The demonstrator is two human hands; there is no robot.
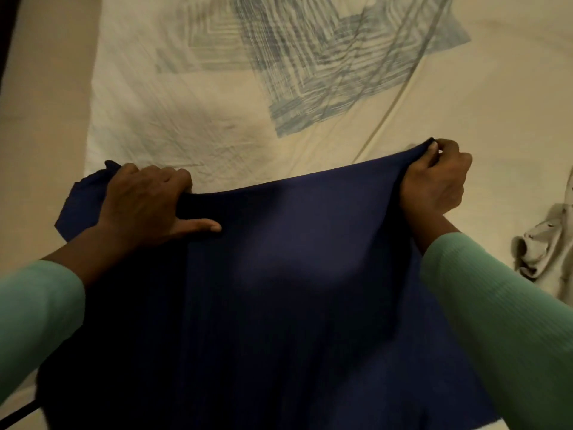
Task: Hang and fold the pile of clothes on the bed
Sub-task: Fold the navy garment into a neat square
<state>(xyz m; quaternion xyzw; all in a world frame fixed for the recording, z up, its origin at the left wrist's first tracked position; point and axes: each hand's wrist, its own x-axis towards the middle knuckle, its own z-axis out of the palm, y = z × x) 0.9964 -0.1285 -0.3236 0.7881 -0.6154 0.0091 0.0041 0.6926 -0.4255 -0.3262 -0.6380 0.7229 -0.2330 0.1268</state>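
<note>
While the left hand (145,203) grips the navy garment (279,274), the right hand (434,178) pinches its corner.

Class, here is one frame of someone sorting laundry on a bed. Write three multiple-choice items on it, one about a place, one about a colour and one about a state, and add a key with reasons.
1. Where does the crumpled pale garment lie?
A. at the right edge of the view
B. on the floor
C. on the blue print

2. What colour is the large garment?
A. red
B. navy blue
C. yellow

3. How does the right hand meet the large garment?
A. flat, fingers straight
B. not touching it
C. pinching its top corner

Key: 1 A, it lies on the sheet beyond the right sleeve; 2 B, the cloth is dark blue throughout; 3 C, the fingertips close on the corner.
</note>
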